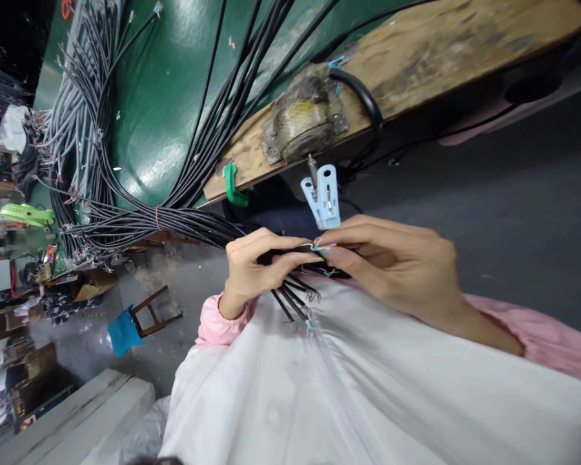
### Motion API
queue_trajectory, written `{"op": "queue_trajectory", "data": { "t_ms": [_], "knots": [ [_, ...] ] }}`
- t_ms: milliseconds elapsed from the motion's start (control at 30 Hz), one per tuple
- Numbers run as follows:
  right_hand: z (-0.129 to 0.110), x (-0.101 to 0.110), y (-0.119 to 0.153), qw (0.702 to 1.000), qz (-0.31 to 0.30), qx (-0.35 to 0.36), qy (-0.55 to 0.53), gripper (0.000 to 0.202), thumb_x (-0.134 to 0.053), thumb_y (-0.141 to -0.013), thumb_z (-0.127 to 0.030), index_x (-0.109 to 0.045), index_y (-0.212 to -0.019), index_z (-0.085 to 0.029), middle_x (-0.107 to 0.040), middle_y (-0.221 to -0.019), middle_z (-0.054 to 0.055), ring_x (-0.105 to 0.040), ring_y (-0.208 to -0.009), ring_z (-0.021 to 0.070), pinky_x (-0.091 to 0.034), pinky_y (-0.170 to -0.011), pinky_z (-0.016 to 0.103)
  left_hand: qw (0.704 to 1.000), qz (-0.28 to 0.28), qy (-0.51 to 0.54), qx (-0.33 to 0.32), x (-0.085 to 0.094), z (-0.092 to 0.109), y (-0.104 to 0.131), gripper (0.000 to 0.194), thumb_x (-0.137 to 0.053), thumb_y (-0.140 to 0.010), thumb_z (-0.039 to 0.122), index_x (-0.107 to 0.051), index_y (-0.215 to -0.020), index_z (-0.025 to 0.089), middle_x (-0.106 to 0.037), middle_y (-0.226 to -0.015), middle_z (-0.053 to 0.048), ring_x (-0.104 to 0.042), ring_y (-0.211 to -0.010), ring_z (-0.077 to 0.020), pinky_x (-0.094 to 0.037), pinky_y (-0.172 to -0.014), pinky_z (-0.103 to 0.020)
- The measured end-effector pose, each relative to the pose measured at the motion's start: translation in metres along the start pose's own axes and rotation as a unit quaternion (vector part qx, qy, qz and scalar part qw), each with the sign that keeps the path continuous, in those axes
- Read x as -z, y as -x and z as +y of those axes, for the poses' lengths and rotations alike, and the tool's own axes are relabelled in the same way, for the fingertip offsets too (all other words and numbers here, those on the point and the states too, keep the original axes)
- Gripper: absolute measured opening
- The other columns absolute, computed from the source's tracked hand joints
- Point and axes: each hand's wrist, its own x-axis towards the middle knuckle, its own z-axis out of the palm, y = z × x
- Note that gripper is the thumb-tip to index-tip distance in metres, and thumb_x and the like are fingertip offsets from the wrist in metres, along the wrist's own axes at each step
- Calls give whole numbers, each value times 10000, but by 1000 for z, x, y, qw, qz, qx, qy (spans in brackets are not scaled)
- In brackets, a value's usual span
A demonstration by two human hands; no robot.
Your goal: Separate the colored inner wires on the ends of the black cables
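Note:
My left hand [259, 261] is closed around the end of a black cable, thumb and index finger pinching it near its tip. Thin coloured wires [322, 248], blue and yellow among them, stick out of that tip. Thumb and fingertips of my right hand [397, 265] pinch these wires. Below my left hand, several more black cable ends [295, 297] with bared wires hang over the white apron [290, 387]. They belong to a long black cable bundle [188, 223] running in from the left. Just above my fingertips is a light blue clothespin [325, 197] on a metal rod.
A wooden board [416, 58] along the green table [150, 129] carries a worn, taped fixture [303, 119]. A green clamp [235, 186] sits at the board's edge. Grey cables [80, 123] lie at the table's far left. A blue stool [124, 330] stands on the floor.

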Motion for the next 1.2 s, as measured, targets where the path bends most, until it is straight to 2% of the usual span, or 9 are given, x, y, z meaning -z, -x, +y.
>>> {"op": "queue_trajectory", "data": {
  "t_ms": [133,300,433,567,667,767,900,1100,1200],
  "knots": [
    [0,2,-1,1000,-2,15,1,118,-684,-932,-173,-759,-912,-261,-790,-841,42,-750,-725,162,-610,-624,258,999,30,22,-27,-3,6,-5,213,-835,-837,395,-817,-906,194,-776,-712,-7,-632,-551,-74,-505,-539,-190],
    [-2,0,-2,999,32,30,10,76,-728,-914,-215,-774,-882,-266,-791,-810,21,-706,-621,135,-590,-552,237,998,43,-9,-40,-5,9,-9,234,-833,-838,406,-800,-837,174,-761,-673,-4,-622,-521,-70,-480,-504,-189],
    [-4,1,-1,999,33,2,1,105,-730,-894,-196,-792,-853,-270,-808,-810,24,-746,-673,165,-624,-600,270,997,53,-27,-43,-8,10,-8,229,-844,-829,385,-785,-801,166,-752,-661,-3,-622,-516,-72,-468,-489,-191],
    [-2,8,-1,998,6,-55,-38,161,-683,-920,-227,-803,-819,-262,-818,-826,35,-756,-690,175,-628,-597,283,999,41,-9,-26,-9,8,-4,234,-858,-811,393,-793,-835,170,-747,-676,1,-579,-500,-62,-459,-493,-205],
    [-1,11,-3,997,-5,-72,-41,158,-709,-913,-271,-793,-780,-257,-814,-806,36,-746,-674,170,-622,-594,283,999,28,-26,-22,-10,5,0,264,-833,-832,429,-784,-824,169,-745,-690,-4,-570,-502,-60,-446,-487,-208],
    [-2,13,-6,997,-18,-71,-32,159,-729,-896,-280,-775,-746,-257,-802,-766,26,-734,-649,161,-608,-589,272,999,16,-44,-13,-10,4,2,293,-809,-853,454,-775,-800,168,-736,-683,-4,-567,-505,-59,-441,-482,-206],
    [-3,15,-8,998,-17,-55,-22,123,-732,-866,-211,-775,-763,-263,-796,-760,10,-716,-624,141,-585,-568,243,998,0,-65,12,-11,5,2,326,-803,-850,485,-779,-794,165,-721,-665,-5,-549,-502,-63,-448,-491,-218],
    [-1,15,-6,998,-9,-57,-19,131,-710,-857,-188,-781,-783,-269,-795,-776,15,-713,-622,147,-584,-553,251,997,37,-66,-32,-13,10,-3,263,-796,-877,400,-760,-784,156,-719,-651,10,-523,-492,-51,-416,-476,-205],
    [0,13,-5,998,-2,-53,-16,125,-726,-849,-183,-776,-771,-266,-795,-767,13,-714,-622,143,-585,-564,246,995,38,-83,-39,-14,10,-4,281,-783,-885,415,-755,-773,158,-713,-644,10,-519,-489,-55,-410,-471,-208]
  ]
}}
